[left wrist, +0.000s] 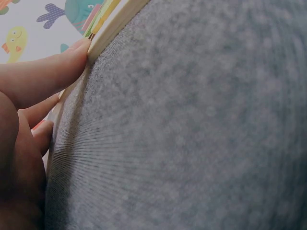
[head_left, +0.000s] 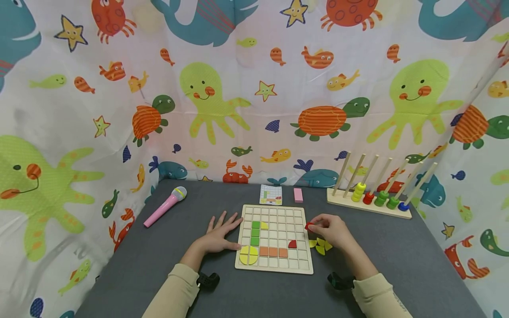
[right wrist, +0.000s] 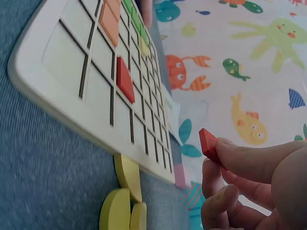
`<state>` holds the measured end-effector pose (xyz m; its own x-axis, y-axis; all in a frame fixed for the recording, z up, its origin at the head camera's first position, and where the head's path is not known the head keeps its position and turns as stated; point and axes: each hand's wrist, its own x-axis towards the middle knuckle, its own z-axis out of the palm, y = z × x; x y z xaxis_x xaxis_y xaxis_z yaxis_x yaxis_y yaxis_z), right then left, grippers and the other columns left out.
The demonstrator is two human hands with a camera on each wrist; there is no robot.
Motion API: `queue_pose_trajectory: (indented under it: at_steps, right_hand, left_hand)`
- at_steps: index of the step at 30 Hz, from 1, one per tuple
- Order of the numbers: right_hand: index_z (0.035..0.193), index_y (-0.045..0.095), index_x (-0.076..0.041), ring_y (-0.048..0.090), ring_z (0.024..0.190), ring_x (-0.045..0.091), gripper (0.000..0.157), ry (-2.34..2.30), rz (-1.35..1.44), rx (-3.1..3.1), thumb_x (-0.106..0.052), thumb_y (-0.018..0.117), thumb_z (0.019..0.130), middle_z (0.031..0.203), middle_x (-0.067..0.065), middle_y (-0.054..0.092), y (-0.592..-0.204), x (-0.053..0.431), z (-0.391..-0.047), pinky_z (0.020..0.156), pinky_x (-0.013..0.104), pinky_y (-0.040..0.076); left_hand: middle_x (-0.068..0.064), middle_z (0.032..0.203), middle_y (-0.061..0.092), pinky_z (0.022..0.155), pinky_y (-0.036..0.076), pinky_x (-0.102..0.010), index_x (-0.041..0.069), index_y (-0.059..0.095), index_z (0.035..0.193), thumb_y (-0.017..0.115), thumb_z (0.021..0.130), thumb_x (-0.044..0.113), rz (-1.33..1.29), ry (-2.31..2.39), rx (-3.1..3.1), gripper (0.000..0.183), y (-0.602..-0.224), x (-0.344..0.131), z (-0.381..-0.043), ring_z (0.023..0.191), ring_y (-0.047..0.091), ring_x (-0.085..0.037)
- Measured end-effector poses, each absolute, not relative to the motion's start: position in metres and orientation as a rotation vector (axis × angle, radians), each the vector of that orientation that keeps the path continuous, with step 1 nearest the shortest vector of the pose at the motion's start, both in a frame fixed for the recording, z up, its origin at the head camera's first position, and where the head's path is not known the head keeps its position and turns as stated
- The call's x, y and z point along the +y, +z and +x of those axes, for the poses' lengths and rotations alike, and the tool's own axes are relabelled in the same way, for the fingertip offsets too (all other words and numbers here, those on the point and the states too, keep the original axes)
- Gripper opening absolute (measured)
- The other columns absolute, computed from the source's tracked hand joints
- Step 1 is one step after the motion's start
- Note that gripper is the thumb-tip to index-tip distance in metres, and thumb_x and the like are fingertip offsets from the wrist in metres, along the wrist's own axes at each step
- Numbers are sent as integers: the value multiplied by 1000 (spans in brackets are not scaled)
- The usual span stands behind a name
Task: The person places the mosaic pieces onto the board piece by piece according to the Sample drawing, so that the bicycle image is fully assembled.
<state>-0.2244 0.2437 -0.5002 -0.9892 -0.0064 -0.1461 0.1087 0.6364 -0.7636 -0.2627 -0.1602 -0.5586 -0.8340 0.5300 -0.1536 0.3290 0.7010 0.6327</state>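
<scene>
A wooden grid board (head_left: 278,216) lies on the dark table. My left hand (head_left: 216,236) rests at its left side with fingers spread, and in the left wrist view the thumb (left wrist: 72,62) touches the board's edge. Between thumb and fingertips my right hand (head_left: 332,229) pinches a small red wooden piece (right wrist: 209,146), held up just beyond the board's right edge. On the grid sit a red quarter-circle (head_left: 292,244), three green squares (head_left: 255,232), a yellow piece (head_left: 264,225), three orange squares (head_left: 273,251) and yellow quarter-circles (head_left: 248,255) forming a disc.
Several loose yellow pieces (head_left: 320,249) lie right of the board, below the right hand. Behind the board are a pattern card (head_left: 271,194) and a pink block (head_left: 298,195). A pink toy microphone (head_left: 165,207) lies at left; a peg stand with coloured rings (head_left: 367,204) stands back right.
</scene>
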Motion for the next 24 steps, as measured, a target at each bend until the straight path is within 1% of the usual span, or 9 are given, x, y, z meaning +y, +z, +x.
queue_pose_trajectory:
  at_steps: [1, 5, 8, 11, 14, 16, 21, 24]
  right_hand:
    - [105, 74, -9, 55, 72, 20, 22, -1290, 71, 2717, -27, 75, 93, 88, 8, 69, -500, 243, -224, 59, 29, 45]
    - [103, 74, -9, 55, 70, 20, 20, -1305, 10, 2697, -26, 75, 92, 86, 9, 70, -500, 238, -221, 58, 28, 45]
    - [102, 75, -10, 56, 70, 19, 19, -1287, -20, 2681, -26, 76, 91, 84, 7, 69, -503, 235, -219, 58, 27, 46]
    - [100, 76, -12, 56, 72, 19, 16, -1261, -21, 2685, -24, 76, 91, 83, 4, 67, -506, 232, -218, 60, 28, 48]
    - [97, 77, -14, 55, 73, 20, 12, -1236, -8, 2699, -23, 78, 90, 82, 2, 68, -510, 230, -218, 60, 29, 47]
    - [94, 78, -15, 54, 73, 20, 10, -1210, -5, 2703, -24, 78, 90, 82, 2, 68, -512, 229, -218, 59, 29, 46]
    - [90, 78, -18, 54, 73, 19, 6, -1155, 10, 2696, -24, 78, 89, 81, 0, 68, -518, 226, -216, 58, 30, 44]
    - [89, 78, -18, 54, 73, 19, 5, -1128, 4, 2712, -23, 78, 89, 79, 0, 67, -522, 223, -215, 59, 30, 44]
  left_hand:
    - [-2, 171, 11, 117, -20, -62, 29, 26, 162, 73, 83, 60, 676, 880, 2587, 97, -559, -160, -262, 156, -13, -35]
    - [0, 171, 9, 118, -22, -59, 30, 24, 162, 72, 83, 62, 668, 870, 2588, 98, -559, -160, -262, 156, -15, -32]
    - [3, 171, 7, 118, -22, -57, 32, 22, 162, 71, 84, 62, 663, 852, 2587, 97, -559, -160, -261, 156, -16, -30]
    - [1, 171, 10, 117, -22, -59, 30, 25, 162, 73, 83, 61, 671, 881, 2586, 97, -559, -160, -262, 156, -15, -32]
    - [2, 171, 11, 117, -21, -60, 32, 26, 162, 73, 82, 62, 672, 884, 2591, 97, -564, -160, -265, 157, -15, -31]
    - [6, 171, 8, 118, -22, -58, 36, 23, 161, 72, 81, 66, 663, 862, 2596, 98, -569, -161, -267, 156, -17, -28]
    - [14, 170, 6, 118, -23, -56, 41, 22, 160, 71, 80, 68, 650, 862, 2603, 98, -576, -163, -271, 156, -19, -21]
    - [11, 170, 7, 118, -23, -56, 38, 22, 161, 72, 82, 63, 648, 866, 2596, 97, -569, -161, -268, 156, -18, -23]
